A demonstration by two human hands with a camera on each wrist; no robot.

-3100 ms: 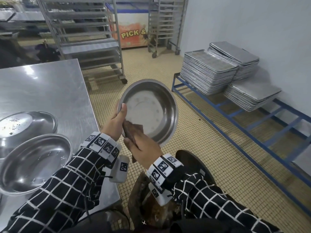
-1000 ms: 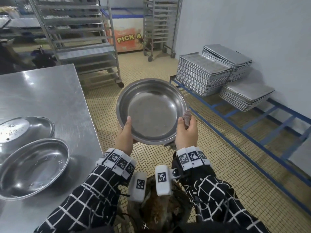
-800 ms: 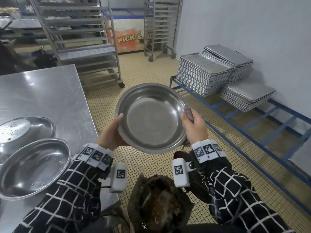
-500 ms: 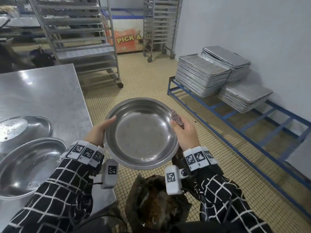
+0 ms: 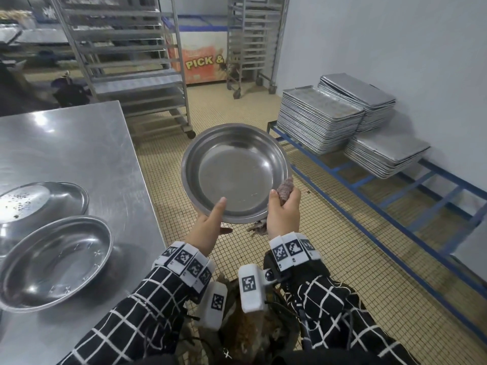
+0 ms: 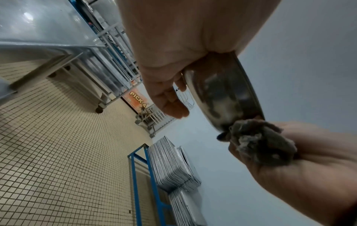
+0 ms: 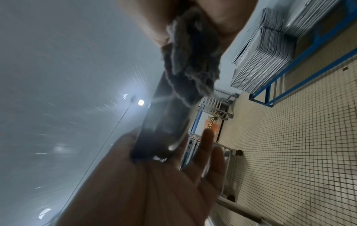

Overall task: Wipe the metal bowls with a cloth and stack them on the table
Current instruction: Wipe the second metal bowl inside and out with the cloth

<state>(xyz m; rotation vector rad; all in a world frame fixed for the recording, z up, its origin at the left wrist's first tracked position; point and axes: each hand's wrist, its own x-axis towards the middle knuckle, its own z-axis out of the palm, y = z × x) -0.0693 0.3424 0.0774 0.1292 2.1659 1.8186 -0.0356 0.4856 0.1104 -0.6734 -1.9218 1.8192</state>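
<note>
Since half a second ago the bowl (image 5: 235, 173) has risen and tipped more toward me, and both hands have slid to its near rim.

Head view: my left hand (image 5: 208, 225) grips the bowl, thumb over the rim; my right hand (image 5: 283, 209) pinches the cloth (image 5: 285, 187) against the rim on the other side; the bowl hangs over the floor, beside the table (image 5: 66, 143), where two bowls (image 5: 52, 259) already lie. I judge the risk is a slip; the hold is only on one edge, the metal is smooth, and the cloth between fingers and rim makes the right grip weak; if one hand lets go to wipe, the bowl may fall on the tiles.

Left wrist view: it shows what the head view hides; my left fingers (image 6: 170, 99) lie nearly straight under the bowl, not curled, and the cloth is bunched in the right palm.

Right wrist view: the bowl is seen edge-on; whether the cloth reaches the inside, I cannot tell.
</note>
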